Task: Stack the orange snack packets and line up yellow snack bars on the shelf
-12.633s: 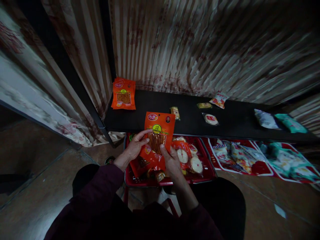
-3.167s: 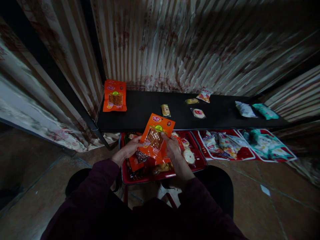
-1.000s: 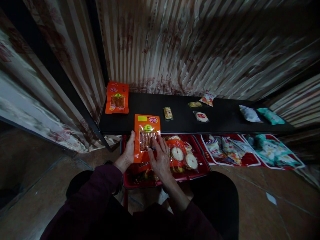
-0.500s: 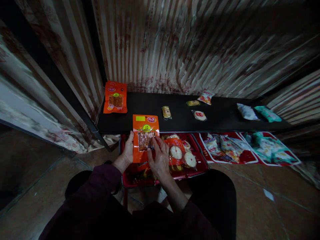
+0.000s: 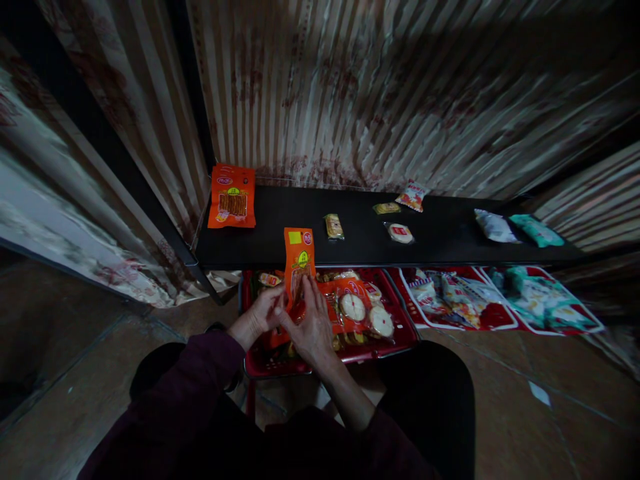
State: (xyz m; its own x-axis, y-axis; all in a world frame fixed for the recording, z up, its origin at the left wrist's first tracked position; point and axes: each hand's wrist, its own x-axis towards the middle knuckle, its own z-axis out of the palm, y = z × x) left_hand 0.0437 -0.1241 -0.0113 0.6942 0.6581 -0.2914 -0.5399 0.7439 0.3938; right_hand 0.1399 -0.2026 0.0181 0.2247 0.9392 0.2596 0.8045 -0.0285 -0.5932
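Note:
An orange snack packet (image 5: 299, 257) stands upright and turned nearly edge-on above a red basket (image 5: 400, 343). My left hand (image 5: 261, 316) pinches its lower left edge. My right hand (image 5: 311, 320) presses flat against its lower right side, fingers together. Beneath them the basket holds more orange packets and clear packs of round cakes (image 5: 367, 315). A second orange packet (image 5: 232, 197) lies flat at the left end of the black shelf (image 5: 360, 247).
Small wrapped snacks (image 5: 334, 226) (image 5: 400, 233) (image 5: 413, 195) lie along the shelf, with a white bag (image 5: 494, 225) and a teal bag (image 5: 536, 230) at its right end. Two red trays (image 5: 505, 323) of packets sit on the floor to the right. Striped curtains hang behind and to the left.
The held packet has turned from facing me to nearly edge-on. My left hand slid from its left side down to its lower edge, closer to my right hand.

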